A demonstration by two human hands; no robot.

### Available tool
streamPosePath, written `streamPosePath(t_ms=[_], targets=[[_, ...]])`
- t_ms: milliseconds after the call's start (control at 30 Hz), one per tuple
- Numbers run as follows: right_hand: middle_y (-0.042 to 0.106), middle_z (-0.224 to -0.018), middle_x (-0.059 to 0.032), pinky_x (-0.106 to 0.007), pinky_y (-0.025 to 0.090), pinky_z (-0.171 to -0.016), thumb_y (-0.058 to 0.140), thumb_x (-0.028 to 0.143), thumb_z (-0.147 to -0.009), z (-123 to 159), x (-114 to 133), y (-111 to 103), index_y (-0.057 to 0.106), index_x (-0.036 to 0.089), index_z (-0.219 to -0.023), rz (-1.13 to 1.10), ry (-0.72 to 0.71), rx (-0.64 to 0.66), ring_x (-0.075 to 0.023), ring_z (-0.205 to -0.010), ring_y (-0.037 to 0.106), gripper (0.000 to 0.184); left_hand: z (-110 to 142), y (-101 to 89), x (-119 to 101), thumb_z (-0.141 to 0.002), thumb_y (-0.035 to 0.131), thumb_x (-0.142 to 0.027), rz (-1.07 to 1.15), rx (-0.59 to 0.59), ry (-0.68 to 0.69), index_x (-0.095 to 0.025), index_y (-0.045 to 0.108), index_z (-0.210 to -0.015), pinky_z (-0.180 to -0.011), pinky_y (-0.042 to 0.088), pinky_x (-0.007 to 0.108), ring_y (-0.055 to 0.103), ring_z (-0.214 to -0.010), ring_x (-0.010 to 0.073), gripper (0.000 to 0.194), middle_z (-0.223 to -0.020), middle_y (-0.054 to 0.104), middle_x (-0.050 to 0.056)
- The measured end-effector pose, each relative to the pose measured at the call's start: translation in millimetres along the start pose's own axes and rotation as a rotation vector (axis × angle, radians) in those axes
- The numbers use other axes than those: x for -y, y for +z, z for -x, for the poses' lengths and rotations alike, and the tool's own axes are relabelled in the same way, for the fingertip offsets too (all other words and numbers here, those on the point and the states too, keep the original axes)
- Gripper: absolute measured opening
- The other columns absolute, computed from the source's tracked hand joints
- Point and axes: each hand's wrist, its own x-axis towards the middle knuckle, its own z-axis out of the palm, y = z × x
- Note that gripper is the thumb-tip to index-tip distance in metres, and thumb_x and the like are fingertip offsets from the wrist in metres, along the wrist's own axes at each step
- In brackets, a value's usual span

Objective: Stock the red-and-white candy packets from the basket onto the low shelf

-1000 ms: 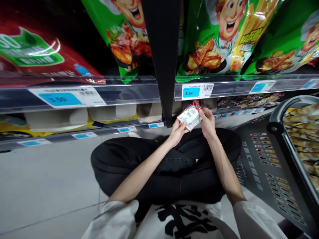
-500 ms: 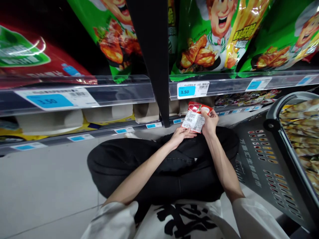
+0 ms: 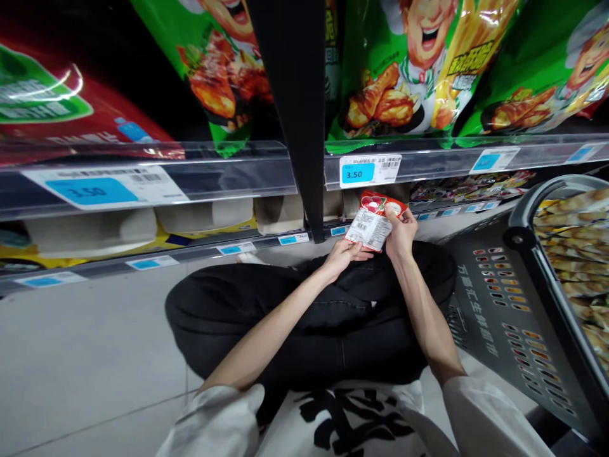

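Observation:
A small red and white snack packet (image 3: 372,223) is held above my crossed legs, its printed back with a barcode turned up toward me. My right hand (image 3: 401,232) grips the packet's right edge, thumb on top and fingers behind. At its lower left corner, my left hand (image 3: 343,256) has its fingers closed on the packet's bottom edge, partly underneath. The packet's far side is hidden.
Ahead stands a shelf with green snack bags (image 3: 394,76) and a red bag (image 3: 61,101) behind a clear lip with price tags (image 3: 370,171). Open boxes (image 3: 280,213) sit lower. On the right, a grey shopping basket (image 3: 495,317) holds several yellowish packs (image 3: 575,235).
Both hands keep hold of the packet, which has shifted up very slightly. The view has moved a little; otherwise things look the same.

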Motion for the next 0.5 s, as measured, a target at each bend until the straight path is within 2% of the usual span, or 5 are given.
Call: streamPosePath(t_ms=[300,500], targets=[[0.077,-0.082,-0.0004,-0.033,0.06,-0.076,0.091,0.03,-0.059,0.6,3.2,1.6,0.07,0.02,-0.082,-0.012,0.039,0.0,-0.0171,-0.071,0.07,0.033,-1.9,-2.1,3.8,-0.078,0.078,-0.065,-0.015,0.001,0.003,-0.011,0.073,-0.109,-0.087,0.062,0.044,0.079,-0.09,0.0311,0.063,-0.11,0.078,0.022],[0.077,-0.08,0.0001,-0.03,0.059,-0.072,0.092,0.029,-0.058,-0.3,3.1,0.9,0.07,0.018,-0.083,-0.042,0.05,-0.013,-0.0157,-0.069,0.07,0.035,-0.1,-1.1,1.7,-0.077,0.076,-0.069,-0.058,-0.004,-0.01,-0.008,0.07,-0.116,-0.089,0.061,0.046,0.079,-0.091,0.0324,0.072,-0.114,0.076,0.024]])
